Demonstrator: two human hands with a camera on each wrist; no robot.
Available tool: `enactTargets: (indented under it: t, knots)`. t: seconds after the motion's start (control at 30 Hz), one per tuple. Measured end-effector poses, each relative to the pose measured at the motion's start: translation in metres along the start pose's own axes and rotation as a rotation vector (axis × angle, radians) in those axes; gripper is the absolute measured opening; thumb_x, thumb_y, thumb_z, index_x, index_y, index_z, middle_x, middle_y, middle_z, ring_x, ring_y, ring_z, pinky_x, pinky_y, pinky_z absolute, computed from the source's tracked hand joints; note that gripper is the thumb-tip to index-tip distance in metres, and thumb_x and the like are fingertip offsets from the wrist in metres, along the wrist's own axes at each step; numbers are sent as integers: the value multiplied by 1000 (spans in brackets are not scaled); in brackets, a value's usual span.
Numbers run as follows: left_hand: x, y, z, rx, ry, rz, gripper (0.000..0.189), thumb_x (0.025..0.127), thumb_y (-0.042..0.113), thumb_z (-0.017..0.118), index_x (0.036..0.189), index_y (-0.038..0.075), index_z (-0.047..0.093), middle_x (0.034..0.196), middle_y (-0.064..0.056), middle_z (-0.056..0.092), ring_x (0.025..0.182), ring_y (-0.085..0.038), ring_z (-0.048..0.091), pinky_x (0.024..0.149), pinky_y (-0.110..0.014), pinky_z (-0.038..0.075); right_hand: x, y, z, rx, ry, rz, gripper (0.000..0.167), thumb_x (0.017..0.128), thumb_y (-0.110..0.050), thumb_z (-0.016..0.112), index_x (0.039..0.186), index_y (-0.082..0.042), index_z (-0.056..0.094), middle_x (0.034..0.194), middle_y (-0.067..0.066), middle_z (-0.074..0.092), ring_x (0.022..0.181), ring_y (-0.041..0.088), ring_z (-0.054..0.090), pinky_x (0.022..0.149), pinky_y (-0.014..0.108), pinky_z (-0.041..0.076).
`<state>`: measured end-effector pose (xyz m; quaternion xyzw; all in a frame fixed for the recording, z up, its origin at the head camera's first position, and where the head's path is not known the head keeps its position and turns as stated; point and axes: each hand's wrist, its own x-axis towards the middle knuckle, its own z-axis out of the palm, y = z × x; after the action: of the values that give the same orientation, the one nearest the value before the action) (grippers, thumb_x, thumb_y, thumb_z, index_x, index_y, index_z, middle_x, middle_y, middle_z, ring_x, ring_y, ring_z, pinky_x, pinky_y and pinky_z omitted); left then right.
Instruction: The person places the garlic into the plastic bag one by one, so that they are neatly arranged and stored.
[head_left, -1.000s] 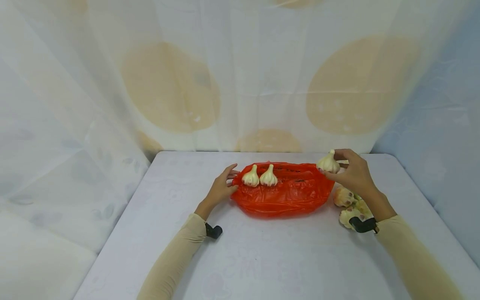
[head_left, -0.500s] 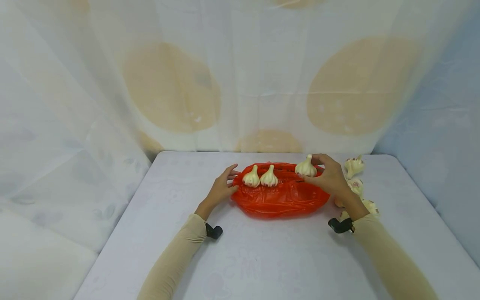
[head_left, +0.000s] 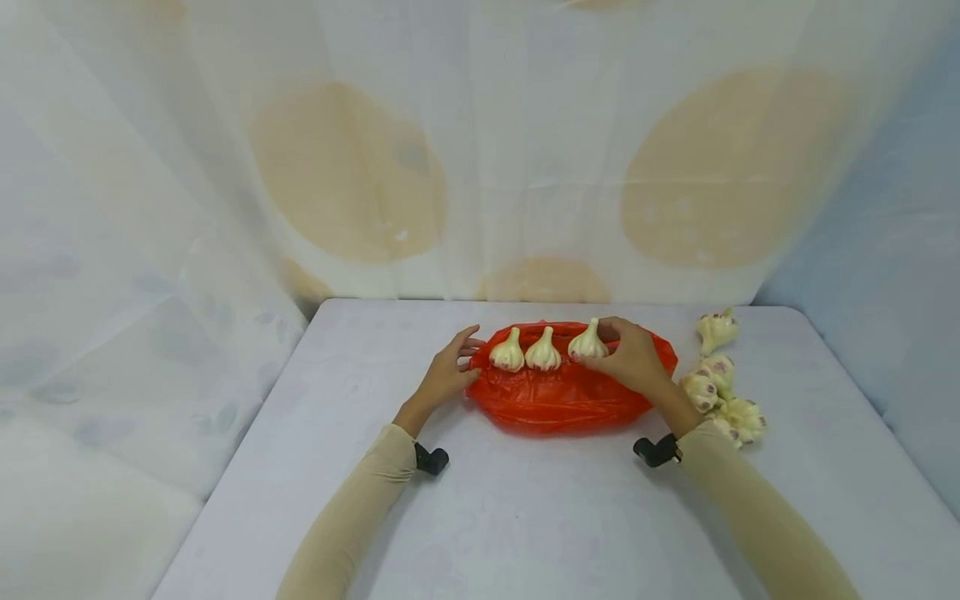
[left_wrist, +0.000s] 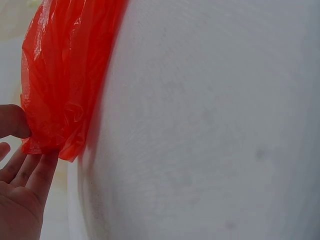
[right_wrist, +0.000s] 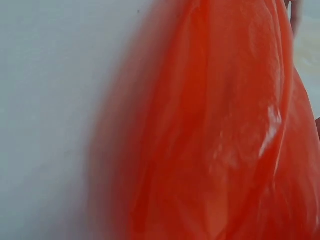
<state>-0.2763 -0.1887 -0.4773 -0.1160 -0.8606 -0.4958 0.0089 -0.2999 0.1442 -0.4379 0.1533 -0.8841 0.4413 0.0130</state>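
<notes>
A red plastic bag (head_left: 570, 408) lies on the white table, its shiny film filling much of both wrist views. Two garlic bulbs, a left one (head_left: 507, 354) and a middle one (head_left: 543, 353), sit side by side along its upper left part, stems up. My left hand (head_left: 444, 375) holds the bag's left end, thumb on one side and fingers on the other, as the left wrist view also shows. Right of the pair, my right hand (head_left: 633, 358) pinches a third garlic bulb (head_left: 587, 343) upright, close over the bag. That bulb is out of sight in the right wrist view.
Several more garlic bulbs (head_left: 738, 417) lie in a loose group right of the bag, beside my right wrist; one bulb (head_left: 717, 331) is farther back. A pale curtain (head_left: 540, 167) with tan spots hangs behind the table (head_left: 525, 517).
My right hand has carried its garlic bulb left from beyond the bag's right end, up near the other two. The left hand has stayed at the bag's left end.
</notes>
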Motion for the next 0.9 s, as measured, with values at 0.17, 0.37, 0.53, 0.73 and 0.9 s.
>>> enactTargets:
  t: [0.17,0.37,0.53,0.73,0.9]
  knots:
    - [1,-1,0,-1,1,11,74,86,-2,65,150,20,35,131,-6,57,120,-23,55,95,-38,51,5,-4,5,-40,-19,-1,71,77,-32,83,132,0,53,127,18,59,114,35,57,94,51,50]
    - [1,-2,0,-10,-3,27,75,85,-5,64,150,18,36,132,-8,57,120,-25,55,96,-37,50,8,-3,11,-51,-36,3,69,76,-33,84,131,-1,55,125,17,61,113,33,59,92,49,51]
    - [1,-1,1,-15,-4,25,74,85,-5,64,150,18,36,131,-7,57,120,-24,56,96,-36,50,9,-2,13,-61,-52,24,69,77,-30,83,132,1,53,126,19,60,115,34,58,94,49,50]
    - [1,-1,1,-26,-9,23,73,85,-5,64,149,18,37,130,-7,58,120,-24,56,96,-37,50,12,1,14,-76,-65,44,71,78,-31,82,134,1,52,129,19,59,117,35,57,96,49,49]
    - [2,-1,2,-25,-3,22,74,85,-5,64,149,18,37,130,-7,58,119,-23,56,95,-37,51,12,1,15,-92,-70,51,70,78,-29,82,133,1,52,130,20,58,119,37,56,97,50,48]
